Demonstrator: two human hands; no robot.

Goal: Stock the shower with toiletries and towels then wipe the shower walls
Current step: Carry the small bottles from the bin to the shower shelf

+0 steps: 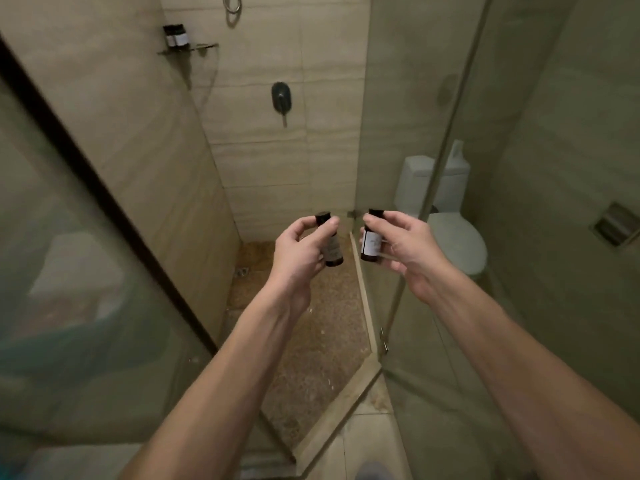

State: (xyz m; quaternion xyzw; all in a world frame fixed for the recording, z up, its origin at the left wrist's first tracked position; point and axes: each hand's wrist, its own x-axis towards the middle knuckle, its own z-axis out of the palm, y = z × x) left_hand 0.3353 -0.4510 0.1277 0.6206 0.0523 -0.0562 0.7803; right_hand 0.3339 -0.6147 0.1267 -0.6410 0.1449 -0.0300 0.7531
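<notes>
My left hand holds a small dark toiletry bottle with a black cap and pale label, upright in front of the open shower. My right hand grips a second dark bottle with a white label, a short gap to the right of the first. High on the left shower wall a small corner shelf carries two more dark bottles. No towel is in view.
The shower has beige tiled walls, a pebble floor with a drain, and a mixer valve. A glass panel stands left, the open glass door right. A white toilet sits behind the door.
</notes>
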